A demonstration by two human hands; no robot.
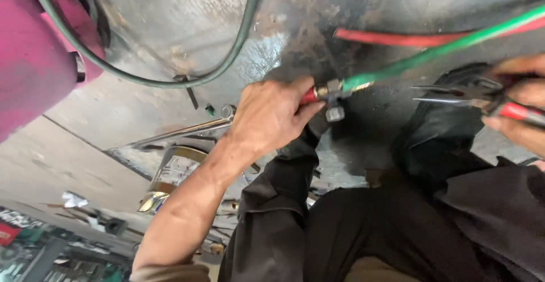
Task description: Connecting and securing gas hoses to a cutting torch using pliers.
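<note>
The left hand has its fingers and thumb clamped together on the red end of a hose fitting, a small brass and steel connector with a hex nut hanging just below it. From that fitting a green hose runs up and to the right, crossing a red hose that lies behind it on the stained concrete floor. The right hand, at the right edge, is wrapped shut around the red handles of needle-nose pliers, whose slim tips point left toward the fitting but stay apart from it. Below the hands are knees in black trousers. A combination wrench lies on the floor beyond the left hand, near a dark green hose loop.
</note>
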